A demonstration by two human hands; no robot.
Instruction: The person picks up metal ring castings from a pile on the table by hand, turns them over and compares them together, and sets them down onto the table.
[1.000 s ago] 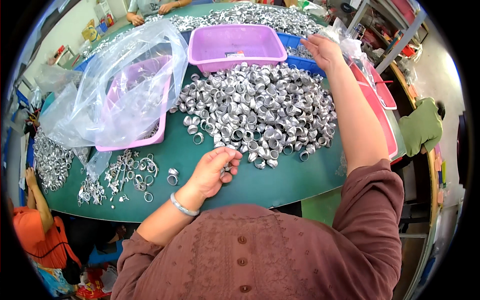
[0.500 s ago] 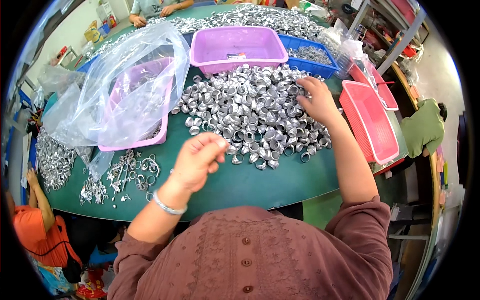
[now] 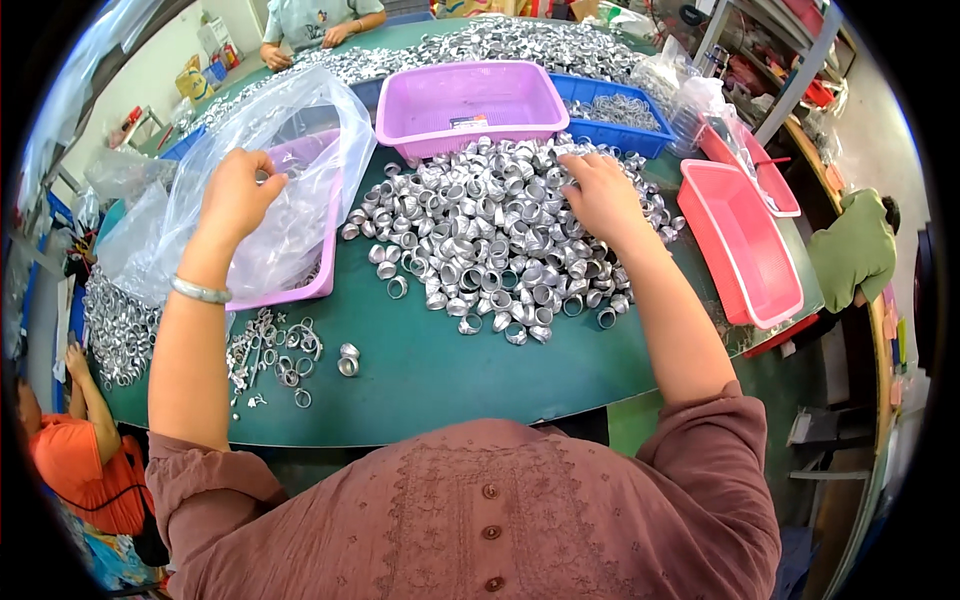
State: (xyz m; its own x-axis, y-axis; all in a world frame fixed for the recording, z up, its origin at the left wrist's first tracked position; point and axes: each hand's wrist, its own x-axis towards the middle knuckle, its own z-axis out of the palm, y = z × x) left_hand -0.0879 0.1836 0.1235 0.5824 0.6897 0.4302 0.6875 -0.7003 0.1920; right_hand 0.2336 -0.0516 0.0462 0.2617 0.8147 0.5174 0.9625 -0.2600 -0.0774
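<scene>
A large heap of silver-coloured metal rings (image 3: pixel 490 225) covers the middle of the green table. My right hand (image 3: pixel 605 200) lies over the right side of this heap, fingers apart and fingertips among the rings. My left hand (image 3: pixel 238 195) is raised over the clear plastic bag (image 3: pixel 300 215) that lines a purple basket (image 3: pixel 325 275). Its thumb and fingers are pinched, and a small grey curved piece, apparently a ring, shows between them. Two rings (image 3: pixel 348 360) sit apart, left of the heap. Near my left forearm lies a group of assorted small metal pieces (image 3: pixel 285 355).
Behind the heap stand a purple basket (image 3: pixel 470 105) and a blue tray (image 3: pixel 625 115) of thin metal pieces. A pink basket (image 3: pixel 740 245) is at the right edge. Other heaps lie at far left and back. Co-workers sit at the left (image 3: pixel 90 460), back and right.
My left hand has moved from the front of the heap, left and away from me, to above the bag. My right hand has shifted slightly left over the rings.
</scene>
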